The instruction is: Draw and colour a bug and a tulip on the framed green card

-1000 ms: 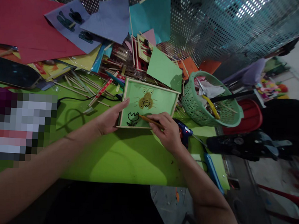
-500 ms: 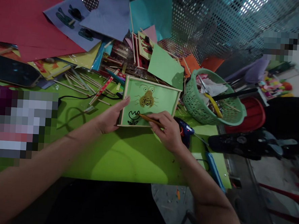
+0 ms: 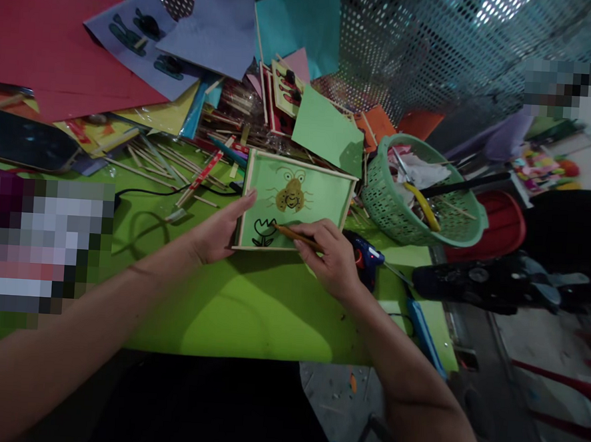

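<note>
Both forearms slanted inward over the green bench. The left hand pinched the left side of the wood-framed picture, thumb across the border and other fingers mostly hidden. The right hand was curled closed round a brown pen, its tip at the right edge of the outlined flower, below a brown bug. A glue gun lay just beside that hand; the mint basket, loose sticks and a pale green sheet crowded the frame's far side and flanks.

Free tabletop nearside of frame, glue gun, basket obstructing right
</note>
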### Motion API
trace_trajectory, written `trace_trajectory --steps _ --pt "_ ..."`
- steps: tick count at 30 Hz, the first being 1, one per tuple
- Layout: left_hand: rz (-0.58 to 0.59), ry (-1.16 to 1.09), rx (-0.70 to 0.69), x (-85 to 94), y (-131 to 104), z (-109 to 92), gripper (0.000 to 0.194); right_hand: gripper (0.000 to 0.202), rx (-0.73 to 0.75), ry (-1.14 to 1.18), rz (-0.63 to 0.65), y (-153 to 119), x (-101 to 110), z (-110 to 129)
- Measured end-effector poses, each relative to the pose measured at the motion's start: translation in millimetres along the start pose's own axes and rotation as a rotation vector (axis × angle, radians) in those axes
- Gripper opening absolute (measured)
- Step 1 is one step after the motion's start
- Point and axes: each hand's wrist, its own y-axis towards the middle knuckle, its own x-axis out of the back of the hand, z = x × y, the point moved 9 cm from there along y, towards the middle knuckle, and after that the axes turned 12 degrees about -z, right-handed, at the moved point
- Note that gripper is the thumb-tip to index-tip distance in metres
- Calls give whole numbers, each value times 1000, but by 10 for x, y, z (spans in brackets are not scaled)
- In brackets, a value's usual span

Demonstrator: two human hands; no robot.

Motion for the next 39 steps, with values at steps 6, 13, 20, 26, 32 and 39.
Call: trace_trajectory --steps 6,13,20,26,32,39 --pt "-18 -9 4 23 15 8 66 21 -2 11 -30 16 36 5" --pt "8 -26 -9 11 19 10 68 21 13 12 -28 16 36 5" --pt "29 -31 -26 43 47 22 67 20 20 25 -34 18 34 1" --pt "-5 -18 -9 31 22 11 68 21 11 29 -35 12 28 -6" --pt "35 -18 -27 -49 -2 -26 69 20 34 15 -18 3 4 13" --pt "-13 -7 -6 56 25 14 66 19 32 3 -15 5 22 21"
